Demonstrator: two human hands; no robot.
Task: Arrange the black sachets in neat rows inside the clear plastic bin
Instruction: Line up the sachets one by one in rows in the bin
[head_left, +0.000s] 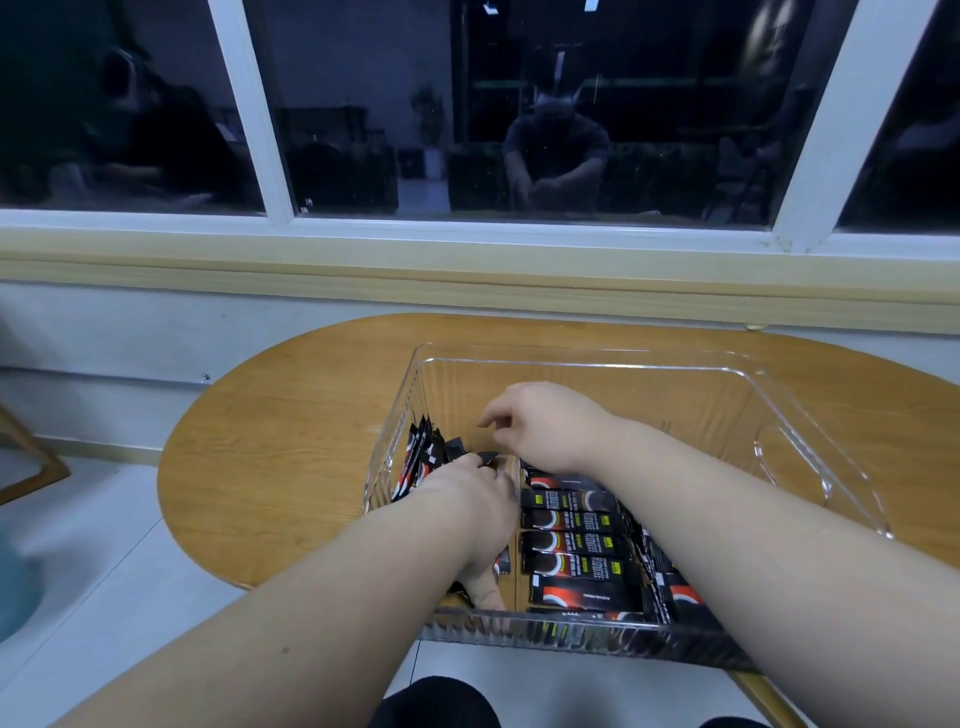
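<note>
Black sachets are lying in a row inside the clear plastic bin as I am watching the left hand reaching among them, grip hidden, and the right hand hovering loosely curled, empty.

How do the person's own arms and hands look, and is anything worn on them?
The left hand and the right hand are bare, with no gloves, and no ring, watch or bracelet is visible. No sleeve shows on either arm as far as the frame edge.
</note>
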